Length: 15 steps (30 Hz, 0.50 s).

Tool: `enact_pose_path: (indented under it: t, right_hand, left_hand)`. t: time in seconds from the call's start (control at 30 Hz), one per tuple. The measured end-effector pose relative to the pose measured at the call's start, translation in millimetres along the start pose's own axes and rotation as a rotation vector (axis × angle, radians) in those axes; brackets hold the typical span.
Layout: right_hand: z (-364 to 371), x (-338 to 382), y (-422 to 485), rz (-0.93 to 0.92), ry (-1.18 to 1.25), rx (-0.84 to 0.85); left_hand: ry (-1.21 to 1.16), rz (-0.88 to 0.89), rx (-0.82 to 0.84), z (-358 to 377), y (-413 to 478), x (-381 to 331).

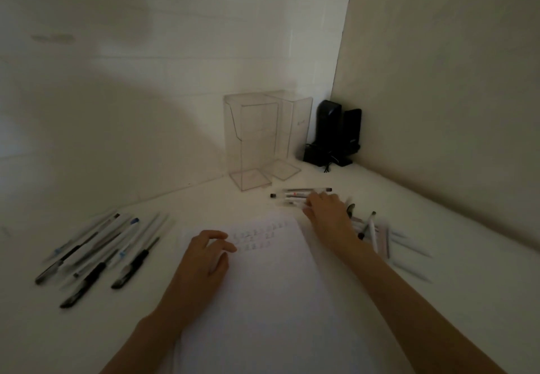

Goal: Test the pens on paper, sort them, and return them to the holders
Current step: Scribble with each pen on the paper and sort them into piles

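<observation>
The white table [467, 300] carries a sheet of paper [271, 286] in the middle, and two clear holders [254, 143] stand at the back. Dark-gripped pens [96, 254] fan out on the left, white pens [377, 233] are heaped on the right. The left hand [204, 257] rests on the sheet with its fingers loosely bent, holding nothing. The right hand [327, 213] lies over a few clear pens [295, 195] in front of the holders — whether it pinches one, I cannot tell. They look light, stiff and slick — likely to roll, so best taken mid-barrel.
</observation>
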State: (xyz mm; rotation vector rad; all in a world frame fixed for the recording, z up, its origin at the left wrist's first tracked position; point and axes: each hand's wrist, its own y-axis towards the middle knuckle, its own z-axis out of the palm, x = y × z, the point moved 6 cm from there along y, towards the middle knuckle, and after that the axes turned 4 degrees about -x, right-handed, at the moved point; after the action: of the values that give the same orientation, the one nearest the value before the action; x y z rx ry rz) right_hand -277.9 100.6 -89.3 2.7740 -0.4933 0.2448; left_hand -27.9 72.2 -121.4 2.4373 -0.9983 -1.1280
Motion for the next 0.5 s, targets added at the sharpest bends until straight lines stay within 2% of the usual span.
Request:
enact_pose_path:
  t: [0.07,0.1,0.23,0.37,0.5]
  right_hand:
    - [-6.1,26.1,-9.7,-0.106,0.297,0.023]
    - [-7.3,38.4,-16.2,-0.18,0.361,0.016]
    - [0.6,59.0,-40.2,-0.394,0.259,-0.162]
    - [4.9,61.3,-48.5,-0.441,0.187,-0.338]
    - [6.4,60.4,-49.5,-0.439,0.22,-0.364]
  left_hand:
    - [0.01,-0.003,-0.012,-1.1,1.4,3.3]
    - [0.018,-0.006,-0.011,-2.0,2.2,5.0]
    - [0.032,-0.002,-0.006,-3.5,5.0,8.0]
    - [0.036,-0.002,0.032,2.0,4.4,9.2]
    - [0.04,0.004,0.056,2.2,3.3,8.2]
